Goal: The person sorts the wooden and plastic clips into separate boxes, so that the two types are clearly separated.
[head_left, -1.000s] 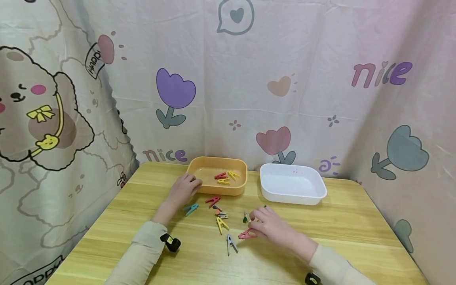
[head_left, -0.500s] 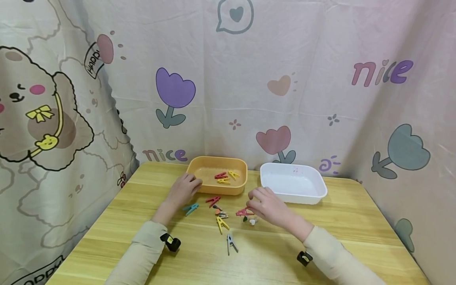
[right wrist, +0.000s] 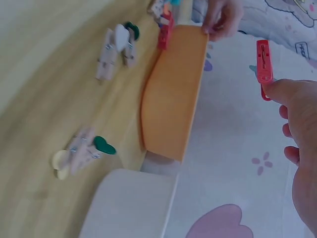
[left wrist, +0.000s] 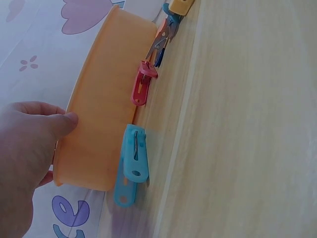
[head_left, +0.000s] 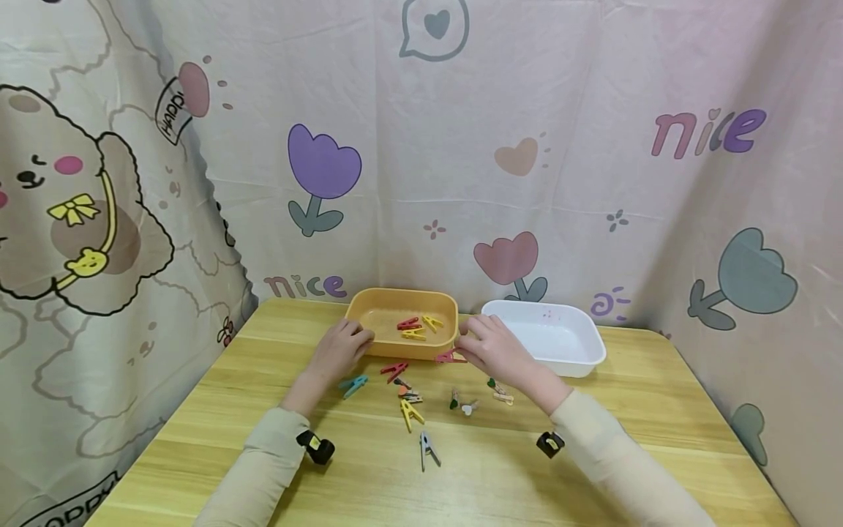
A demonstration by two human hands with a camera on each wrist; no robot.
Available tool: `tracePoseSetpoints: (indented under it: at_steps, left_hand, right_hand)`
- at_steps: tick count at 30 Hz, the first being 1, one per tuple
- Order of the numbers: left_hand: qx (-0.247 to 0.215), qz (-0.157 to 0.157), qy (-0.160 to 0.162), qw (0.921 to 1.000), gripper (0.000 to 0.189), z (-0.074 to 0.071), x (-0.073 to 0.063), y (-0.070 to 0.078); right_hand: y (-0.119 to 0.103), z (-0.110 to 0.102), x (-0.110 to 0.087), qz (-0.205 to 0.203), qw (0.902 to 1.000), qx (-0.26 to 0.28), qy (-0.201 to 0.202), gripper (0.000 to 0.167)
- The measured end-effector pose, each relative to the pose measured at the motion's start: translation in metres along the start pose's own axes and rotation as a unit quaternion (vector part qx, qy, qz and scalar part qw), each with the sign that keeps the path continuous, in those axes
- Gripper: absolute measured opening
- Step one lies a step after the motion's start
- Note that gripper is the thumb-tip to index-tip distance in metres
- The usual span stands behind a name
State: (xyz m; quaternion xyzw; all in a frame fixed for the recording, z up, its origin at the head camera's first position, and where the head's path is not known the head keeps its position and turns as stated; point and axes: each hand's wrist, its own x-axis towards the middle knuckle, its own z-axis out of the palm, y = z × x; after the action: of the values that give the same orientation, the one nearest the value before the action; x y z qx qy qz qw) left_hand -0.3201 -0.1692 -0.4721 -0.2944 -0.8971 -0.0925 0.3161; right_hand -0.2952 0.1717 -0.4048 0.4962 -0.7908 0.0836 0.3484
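With right hand (head_left: 497, 351), pinches pink clothespin (right wrist: 264, 58) by one end near right corner of orange tray (head_left: 402, 349); with left hand (head_left: 339, 348), grips its wall, apparently to keep it steady.

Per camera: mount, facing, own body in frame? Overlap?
Head: on the head, looking forward-down at wooden table; left hand, right hand, sleeves show.
Left wrist: worn there, looking at orange bin; left hand shows.
Right wrist: worn there, looking at orange bin and white bin; right hand pinching red clothespin, and left hand, show.
Wrist views share orange bin, left hand.
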Motion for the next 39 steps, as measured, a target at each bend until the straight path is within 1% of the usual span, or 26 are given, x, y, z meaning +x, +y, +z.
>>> tracePoseSetpoints:
  at_steps: [7, 14, 17, 23, 28, 33, 39]
  left_hand:
    - [-0.001, -0.005, -0.005, 1.0, 0.007, 0.0, 0.0, 0.0]
    - [-0.004, -0.005, 0.003, 1.0, 0.007, 0.0, 0.0, 0.0]
    - [-0.004, -0.006, 0.002, 1.0, 0.007, 0.0, 0.0, 0.0]
    - [0.0, -0.004, 0.002, 1.0, 0.006, 0.001, 0.0, -0.001]
    - [0.001, -0.007, -0.004, 1.0, 0.007, 0.001, 0.0, -0.001]
    - [0.001, -0.005, -0.005, 1.0, 0.007, -0.001, 0.0, 0.0]
    - [-0.004, -0.006, -0.003, 1.0, 0.008, -0.003, 0.001, 0.001]
  right_hand:
    - [0.009, 0.0, 0.015, 0.026, 0.9995, 0.011, -0.015, 0.009]
    - [0.018, 0.004, 0.032, 0.035, 0.9994, 0.0, -0.008, 0.008]
    - [0.023, 0.009, 0.039, 0.04, 0.9992, -0.003, -0.005, 0.008]
    - [0.031, 0.02, 0.051, 0.055, 0.9984, 0.001, -0.015, 0.008]
    - [0.037, 0.031, 0.059, 0.065, 0.9977, 0.0, -0.019, 0.006]
    - [0.043, 0.041, 0.068, 0.087, 0.996, 0.002, -0.021, 0.006]
    - [0.053, 0.053, 0.078, 0.131, 0.9909, 0.016, -0.028, 0.005]
